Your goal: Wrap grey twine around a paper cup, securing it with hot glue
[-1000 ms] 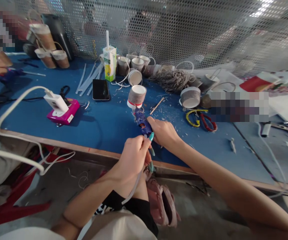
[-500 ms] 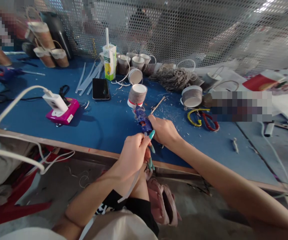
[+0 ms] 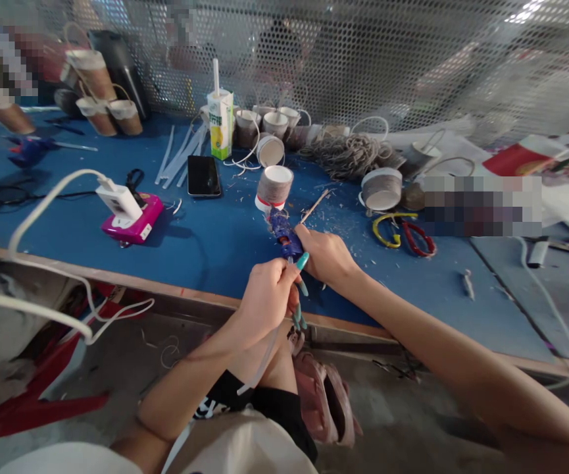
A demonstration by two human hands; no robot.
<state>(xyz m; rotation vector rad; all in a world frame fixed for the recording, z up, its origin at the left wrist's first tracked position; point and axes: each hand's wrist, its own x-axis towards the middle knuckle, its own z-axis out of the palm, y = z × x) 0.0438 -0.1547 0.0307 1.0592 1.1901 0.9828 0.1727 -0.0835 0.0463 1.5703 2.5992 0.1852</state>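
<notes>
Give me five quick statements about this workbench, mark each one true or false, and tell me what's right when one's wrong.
1. The right hand holds the blue glue gun. True.
2. The left hand holds the phone. False: it holds a clear stick at the back of the glue gun; the phone lies on the table.
3. The cup by the glue gun's tip has a green band. False: the band is red.
4. A straw stands up from the juice carton. True.
5. The white adapter sits on the pink power box. True.

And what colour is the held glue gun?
The glue gun is blue, as the head view shows.
</notes>
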